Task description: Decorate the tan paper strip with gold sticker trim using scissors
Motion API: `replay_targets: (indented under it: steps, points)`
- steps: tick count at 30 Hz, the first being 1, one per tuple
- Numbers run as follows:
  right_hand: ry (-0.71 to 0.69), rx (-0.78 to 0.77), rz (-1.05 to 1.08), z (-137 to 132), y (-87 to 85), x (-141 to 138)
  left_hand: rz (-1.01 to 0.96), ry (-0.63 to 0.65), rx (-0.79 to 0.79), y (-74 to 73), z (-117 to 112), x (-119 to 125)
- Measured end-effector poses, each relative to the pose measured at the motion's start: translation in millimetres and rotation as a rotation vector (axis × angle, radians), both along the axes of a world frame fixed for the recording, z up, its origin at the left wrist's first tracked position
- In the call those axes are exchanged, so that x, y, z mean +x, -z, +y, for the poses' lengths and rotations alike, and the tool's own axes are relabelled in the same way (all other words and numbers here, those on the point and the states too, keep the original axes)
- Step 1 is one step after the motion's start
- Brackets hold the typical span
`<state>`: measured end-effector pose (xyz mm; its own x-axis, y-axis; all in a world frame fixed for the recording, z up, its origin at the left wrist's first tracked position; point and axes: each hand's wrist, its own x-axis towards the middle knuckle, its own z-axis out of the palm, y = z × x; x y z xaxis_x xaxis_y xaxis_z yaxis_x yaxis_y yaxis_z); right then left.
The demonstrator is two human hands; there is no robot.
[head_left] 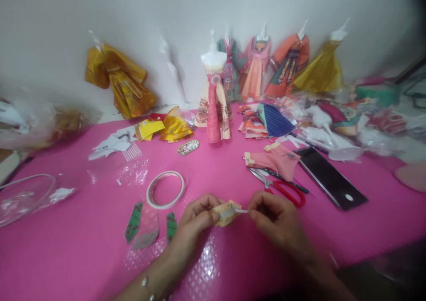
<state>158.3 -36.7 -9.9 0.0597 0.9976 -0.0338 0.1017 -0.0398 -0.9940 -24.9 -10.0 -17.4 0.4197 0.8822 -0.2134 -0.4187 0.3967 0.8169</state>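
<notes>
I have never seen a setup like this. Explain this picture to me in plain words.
There is no machine here, just a person's two bare hands, seen by a camera worn on the head, facing forward and down. The left hand holds a small patterned yellow piece; the right hand pinches a thin white strip at its edge. On the pink surface lie a tape roll, red-handled scissors and a smartphone. Farther back stands a white mannequin wearing a pink-and-cream dress.
</notes>
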Motion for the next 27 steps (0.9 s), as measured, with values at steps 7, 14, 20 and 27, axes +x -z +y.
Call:
replay_targets:
  steps: [7, 14, 20, 27]
  points:
    - [0.036, -0.012, 0.151, 2, 9.8, 5, -0.014, 0.008, -0.026, -4.5, -1, -2]
    - [0.045, -0.019, 0.401, 7, 18.2, 9, -0.085, -0.003, -0.066, -7.0, 2, -3]
    - [-0.051, -0.09, 0.589, 7, 19.7, 7, -0.106, -0.011, -0.02, -5.4, 0, -3]
    - [-0.162, 0.002, 0.659, 14, 31.4, 9, -0.11, 0.096, 0.094, 1.1, -2, -3]
